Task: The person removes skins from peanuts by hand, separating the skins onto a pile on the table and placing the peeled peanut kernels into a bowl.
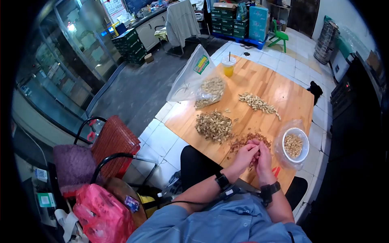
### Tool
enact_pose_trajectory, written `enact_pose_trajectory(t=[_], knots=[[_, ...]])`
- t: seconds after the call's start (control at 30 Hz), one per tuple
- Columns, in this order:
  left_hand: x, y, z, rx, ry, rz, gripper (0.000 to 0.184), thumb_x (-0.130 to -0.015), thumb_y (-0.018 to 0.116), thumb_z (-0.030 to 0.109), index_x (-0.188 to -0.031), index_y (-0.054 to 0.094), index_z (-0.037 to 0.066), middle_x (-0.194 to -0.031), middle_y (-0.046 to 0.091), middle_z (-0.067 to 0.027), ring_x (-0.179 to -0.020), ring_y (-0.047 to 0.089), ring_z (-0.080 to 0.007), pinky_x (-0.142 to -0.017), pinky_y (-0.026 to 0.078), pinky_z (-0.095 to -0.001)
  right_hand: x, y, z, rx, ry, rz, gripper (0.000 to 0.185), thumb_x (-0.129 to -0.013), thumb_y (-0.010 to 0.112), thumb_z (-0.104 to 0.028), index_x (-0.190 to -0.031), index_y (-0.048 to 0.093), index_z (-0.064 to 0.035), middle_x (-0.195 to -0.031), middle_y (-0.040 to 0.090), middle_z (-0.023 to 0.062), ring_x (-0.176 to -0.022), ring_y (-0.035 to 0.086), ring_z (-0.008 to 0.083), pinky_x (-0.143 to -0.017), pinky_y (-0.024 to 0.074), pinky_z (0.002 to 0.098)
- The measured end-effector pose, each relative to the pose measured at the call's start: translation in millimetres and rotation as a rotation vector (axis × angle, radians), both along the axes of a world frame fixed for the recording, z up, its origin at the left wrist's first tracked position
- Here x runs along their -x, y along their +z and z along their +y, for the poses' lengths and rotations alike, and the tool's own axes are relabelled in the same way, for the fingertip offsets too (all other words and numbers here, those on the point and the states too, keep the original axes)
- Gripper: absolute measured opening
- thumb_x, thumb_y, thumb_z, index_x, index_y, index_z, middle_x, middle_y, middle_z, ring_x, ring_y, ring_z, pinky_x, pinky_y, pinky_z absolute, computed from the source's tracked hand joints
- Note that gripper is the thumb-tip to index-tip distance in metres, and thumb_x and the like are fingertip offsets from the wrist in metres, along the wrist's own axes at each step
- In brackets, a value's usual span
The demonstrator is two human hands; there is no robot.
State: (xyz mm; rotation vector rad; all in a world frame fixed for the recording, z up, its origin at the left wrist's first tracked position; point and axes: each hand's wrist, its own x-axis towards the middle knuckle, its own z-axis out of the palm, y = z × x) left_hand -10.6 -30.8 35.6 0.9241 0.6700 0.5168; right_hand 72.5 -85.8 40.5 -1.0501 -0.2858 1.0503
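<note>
My left hand point(246, 156) and my right hand point(264, 157) meet over a scatter of reddish skins point(239, 143) near the table's front edge. The fingers of both are pressed together, and whatever lies between them is too small to make out. To their right, a white bowl point(307, 148) in clear plastic holds pale shelled kernels point(293, 146). A heap of broken shells point(213, 126) lies to the left. Farther back is a row of whole peanuts point(258, 103). A clear bag point(186, 83) of peanuts point(211, 90) stands at the table's left edge.
A lidded cup of yellow drink point(228, 69) stands at the back of the wooden table point(271, 81). Left of me are a red chair point(115, 146), a purple cushion point(79, 166) and a pink bag point(101, 210). Behind are boxes point(258, 24) and a green chair point(278, 36).
</note>
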Motion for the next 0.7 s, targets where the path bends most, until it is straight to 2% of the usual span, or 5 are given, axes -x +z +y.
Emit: enact_pose_trajectory(t=[0.17, 0.27, 0.47, 0.57, 0.7], knots=[[-16, -2, -6, 0.101, 0.096, -0.055, 0.018, -0.099, 0.056, 0.021, -0.097, 0.065, 0.005, -0.079, 0.060, 0.0017, -0.069, 0.053, -0.0072, -0.062, 0.042, -0.0215, -1, -1, 5, -0.052, -0.084, -0.046, 0.042, -0.105, 0.041, -0.030, -0.126, 0.054, 0.0039, -0.114, 0.065, 0.0153, -0.094, 0.062, 0.0161, -0.083, 0.0511, 0.0275], [-22, -8, -5, 0.071, 0.132, -0.044, 0.018, -0.099, 0.056, 0.020, -0.097, 0.065, 0.005, -0.081, 0.060, 0.0017, -0.073, 0.053, -0.0068, -0.064, 0.043, -0.0220, -1, -5, 6, -0.061, -0.094, -0.067, 0.040, -0.105, 0.041, -0.026, -0.128, 0.053, 0.0045, -0.116, 0.064, 0.0164, -0.108, 0.060, 0.0213, -0.097, 0.0470, 0.0318], [-28, -16, 0, -0.044, 0.175, 0.025, 0.018, -0.100, 0.056, 0.020, -0.095, 0.065, 0.005, -0.075, 0.059, 0.0030, -0.066, 0.053, -0.0071, -0.060, 0.044, -0.0229, 1, -7, 5, -0.084, -0.118, -0.030, 0.039, -0.103, 0.043, -0.019, -0.133, 0.050, 0.0044, -0.117, 0.064, 0.0148, -0.108, 0.060, 0.0197, -0.096, 0.0472, 0.0295], [-29, -21, 3, -0.269, 0.190, 0.110, 0.019, -0.098, 0.058, 0.020, -0.093, 0.064, 0.003, -0.074, 0.062, -0.0007, -0.063, 0.056, -0.0098, -0.057, 0.046, -0.0267, -1, -15, 3, -0.064, -0.133, -0.031, 0.039, -0.102, 0.045, -0.017, -0.135, 0.050, 0.0035, -0.115, 0.064, 0.0124, -0.105, 0.061, 0.0174, -0.093, 0.0478, 0.0283], [-17, 1, 1, -0.760, 0.204, 0.378, 0.018, -0.096, 0.060, 0.021, -0.096, 0.063, 0.003, -0.078, 0.068, -0.0109, -0.067, 0.065, -0.0201, -0.060, 0.050, -0.0339, -6, -14, 0, -0.008, -0.078, 0.051, 0.039, -0.100, 0.046, -0.015, -0.134, 0.051, 0.0022, -0.109, 0.065, 0.0089, -0.096, 0.062, 0.0145, -0.084, 0.0494, 0.0255]])
